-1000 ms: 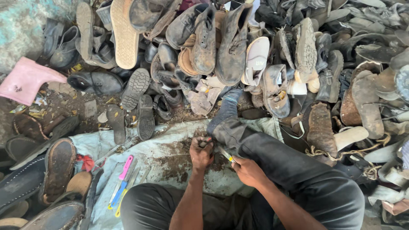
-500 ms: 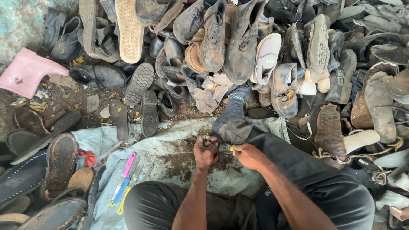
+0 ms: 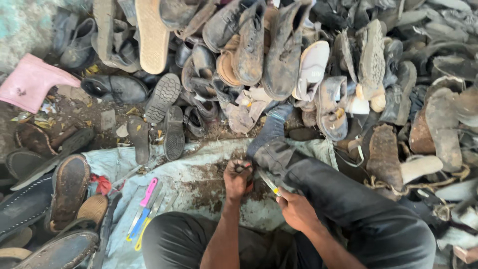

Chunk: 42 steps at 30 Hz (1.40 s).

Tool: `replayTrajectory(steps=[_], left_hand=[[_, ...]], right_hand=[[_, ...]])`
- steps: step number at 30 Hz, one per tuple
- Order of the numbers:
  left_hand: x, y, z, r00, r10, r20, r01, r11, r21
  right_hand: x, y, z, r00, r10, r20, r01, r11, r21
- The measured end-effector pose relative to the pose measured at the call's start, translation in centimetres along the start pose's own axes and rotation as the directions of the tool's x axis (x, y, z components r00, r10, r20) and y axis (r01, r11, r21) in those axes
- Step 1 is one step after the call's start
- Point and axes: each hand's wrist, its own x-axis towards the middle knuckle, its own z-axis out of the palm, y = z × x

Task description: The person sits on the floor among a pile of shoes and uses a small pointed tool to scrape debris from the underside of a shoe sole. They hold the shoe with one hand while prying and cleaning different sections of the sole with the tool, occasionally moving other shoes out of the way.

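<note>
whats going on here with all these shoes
A person sits on a dusty pale sheet amid heaps of worn shoes. The left hand pinches a small item; what it is cannot be made out. The right hand holds a thin blade-like tool to it. Coloured-handled tools lie on the sheet.

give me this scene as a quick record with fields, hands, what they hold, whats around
setting: person seated on a pale sheet on the ground
left hand: closed around a small item, too small to tell
right hand: gripping a thin yellow-handled tool
on the sheet: pink, blue and yellow handled tools
around: heap of worn shoes, loose soles, pink boot far left
</note>
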Motion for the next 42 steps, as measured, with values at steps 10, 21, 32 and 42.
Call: replayTrajectory(steps=[10,21,32,42], left_hand=[[-0.2,0.6,-0.1,0.998,0.005,0.064,-0.007,1.000,0.026],[-0.3,0.5,-0.5,0.994,-0.106,0.000,0.106,0.987,0.122],[-0.4,0.4,-1.0,0.997,-0.083,0.008,0.081,0.990,0.117],[-0.4,1.1,-0.6,0.998,-0.060,0.010,0.058,0.992,0.113]], right_hand=[[5.2,2.3,1.3,0.984,-0.167,0.056,0.165,0.985,0.040],[3.9,-0.3,2.6,0.981,-0.194,0.008,0.194,0.981,0.019],[4.0,0.7,5.3,0.972,-0.227,-0.062,0.233,0.962,0.144],[2.4,-1.1,4.8,0.998,-0.057,-0.005,0.057,0.983,0.177]])
